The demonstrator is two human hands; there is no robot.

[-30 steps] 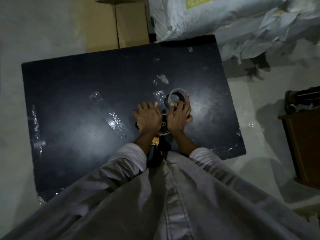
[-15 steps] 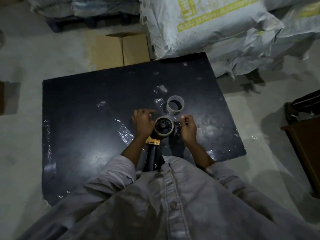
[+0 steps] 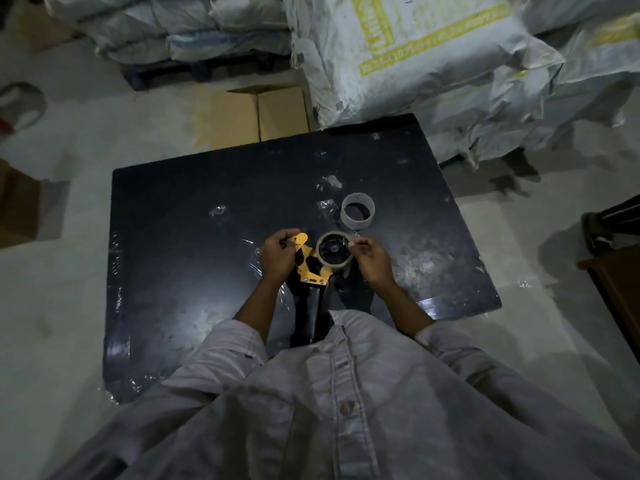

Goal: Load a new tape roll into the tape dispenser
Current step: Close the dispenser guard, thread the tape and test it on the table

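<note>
A yellow and black tape dispenser (image 3: 311,268) lies over the black board (image 3: 180,244), its dark handle pointing toward me. A tape roll (image 3: 334,253) sits on its black hub. My left hand (image 3: 278,255) grips the yellow front end of the dispenser. My right hand (image 3: 370,258) is at the roll's right edge, thumb and fingers pinched on what looks like the tape's loose end. An empty cardboard core (image 3: 358,210) stands on the board just beyond the roll.
Scraps of clear tape (image 3: 327,206) stick to the board. Large white sacks (image 3: 415,60) are stacked behind it, with flat cardboard (image 3: 252,114) at the back. A brown box (image 3: 17,206) is at the left and a wooden cabinet (image 3: 620,292) at the right.
Both hands were pressed over the dispenser; they have since moved apart, uncovering the roll on the hub. The left hand now holds the yellow front, the right pinches at the roll's edge. The view has tilted up.
</note>
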